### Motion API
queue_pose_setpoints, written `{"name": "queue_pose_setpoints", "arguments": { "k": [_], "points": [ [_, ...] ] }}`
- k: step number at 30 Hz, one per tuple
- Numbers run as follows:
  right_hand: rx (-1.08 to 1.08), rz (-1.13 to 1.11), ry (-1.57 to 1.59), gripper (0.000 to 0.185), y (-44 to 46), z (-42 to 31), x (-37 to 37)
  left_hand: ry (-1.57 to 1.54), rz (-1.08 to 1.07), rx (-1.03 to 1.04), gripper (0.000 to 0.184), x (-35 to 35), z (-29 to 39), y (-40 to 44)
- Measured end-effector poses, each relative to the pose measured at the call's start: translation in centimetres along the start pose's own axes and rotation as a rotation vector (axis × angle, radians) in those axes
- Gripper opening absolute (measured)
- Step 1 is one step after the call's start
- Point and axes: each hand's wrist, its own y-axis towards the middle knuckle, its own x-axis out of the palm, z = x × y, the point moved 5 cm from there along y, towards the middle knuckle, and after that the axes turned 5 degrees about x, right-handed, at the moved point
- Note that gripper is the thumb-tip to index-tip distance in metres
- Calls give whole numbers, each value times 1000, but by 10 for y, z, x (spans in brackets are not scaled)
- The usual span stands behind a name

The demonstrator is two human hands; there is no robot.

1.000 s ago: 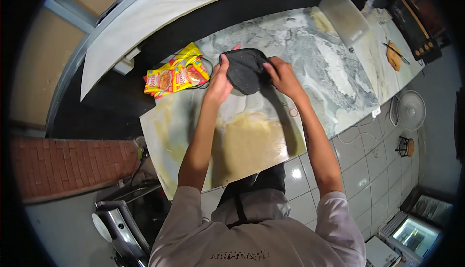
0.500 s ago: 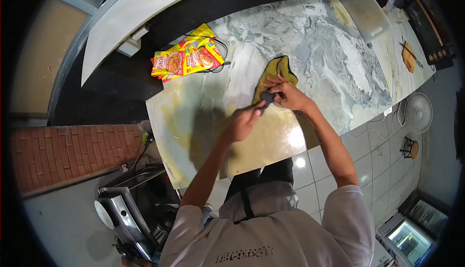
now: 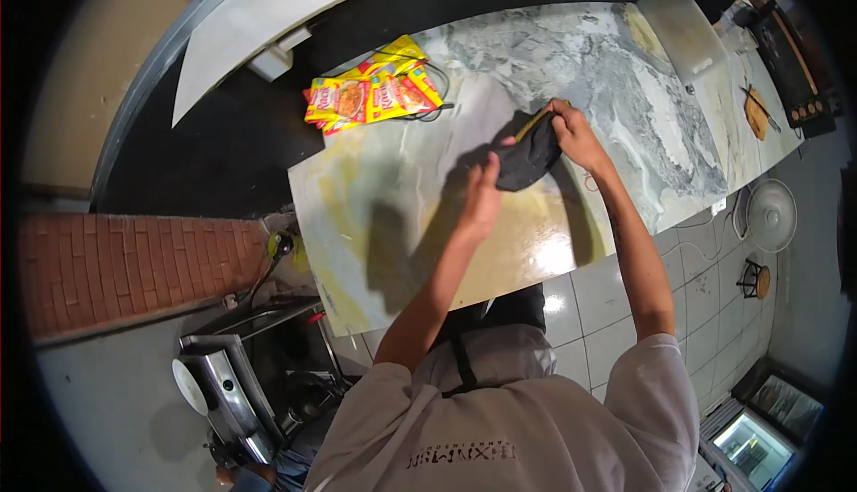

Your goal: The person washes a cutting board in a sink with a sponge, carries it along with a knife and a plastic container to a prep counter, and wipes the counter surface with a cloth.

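Note:
A two-sided cloth (image 3: 528, 160), dark grey on one face and yellow-green on the other, is lifted above the marble-patterned counter (image 3: 428, 260). Mostly its dark face shows, with a strip of yellow-green along the upper edge. My right hand (image 3: 578, 137) pinches the cloth's upper right corner. At the cloth's left edge is my left hand (image 3: 482, 195), its fingers closed on the fabric; the exact grip is partly hidden. Beyond my left hand, yellow-and-red food packets (image 3: 370, 97) lie piled on the counter with a black cable (image 3: 437, 110) beside them.
A translucent panel (image 3: 683, 32) stands across the counter's right part. Past it are a wooden board (image 3: 756, 117) with a knife-like tool and a black oven (image 3: 790, 63). A metal appliance (image 3: 230, 394) sits lower left. A fan (image 3: 770, 215) and a stool (image 3: 754, 279) stand at right.
The cloth has gone from lying yellow-green side up to being raised with its dark side showing. My right hand has moved up and right; my left hand has shifted right and up.

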Motion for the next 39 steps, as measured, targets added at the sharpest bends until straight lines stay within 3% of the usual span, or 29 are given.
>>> {"name": "queue_pose_setpoints", "arguments": {
  "k": [2,4,6,8,9,10,12,13,14,16,17,18,20,22,25,28,31,32,34,36,38,39],
  "points": [
    [225,-38,254,16,9,-22,16,-69,238,-35,44,-46,19,9],
    [259,-73,381,14,16,-35,45,-160,176,118,42,-59,65,6],
    [308,-270,389,14,18,-64,79,-137,229,182,40,-92,90,5],
    [-12,-318,171,25,18,-81,114,-38,276,217,39,-109,121,-2],
    [-9,-411,75,37,15,-100,122,59,311,249,38,-113,138,-6],
    [-11,-421,79,37,11,-99,135,59,321,250,38,-117,152,-10],
    [-332,-215,-149,37,1,-105,151,657,324,162,37,-121,173,-14],
    [-190,-371,-166,43,-1,-95,159,850,157,326,37,-115,177,-11],
    [-190,-377,-165,43,-6,-90,161,849,163,323,37,-123,177,-5],
    [-281,-114,-257,44,-18,-83,152,1120,-269,178,36,-118,167,9],
    [-68,-222,-307,46,-23,-68,155,1171,-288,223,35,-114,165,13],
    [-64,-223,-308,46,-30,-65,160,1168,-290,220,35,-107,166,13],
    [-169,-69,-330,52,-40,-63,162,1611,-382,351,34,-89,170,13],
    [-146,-112,-393,59,-38,-60,170,1682,-493,316,34,-98,160,25],
    [-62,-108,-426,63,-28,-58,188,1849,-595,446,34,-133,144,34],
    [-53,-91,-333,63,-19,-63,218,1896,-511,531,33,-165,154,29],
    [-64,-150,-316,63,-6,-77,250,1600,-330,254,33,-201,171,21],
    [-77,-186,-307,61,-3,-82,261,1598,-328,250,33,-211,177,13],
    [-97,-286,-292,61,4,-96,284,1491,-130,167,35,-236,191,-10],
    [-122,-392,-274,60,8,-108,307,1508,-20,164,35,-250,199,-40],
    [-285,-420,-216,55,7,-124,328,1524,98,156,36,-270,202,-70],
    [-314,-452,-221,52,7,-133,336,1500,155,232,36,-286,198,-86]
  ]
}}
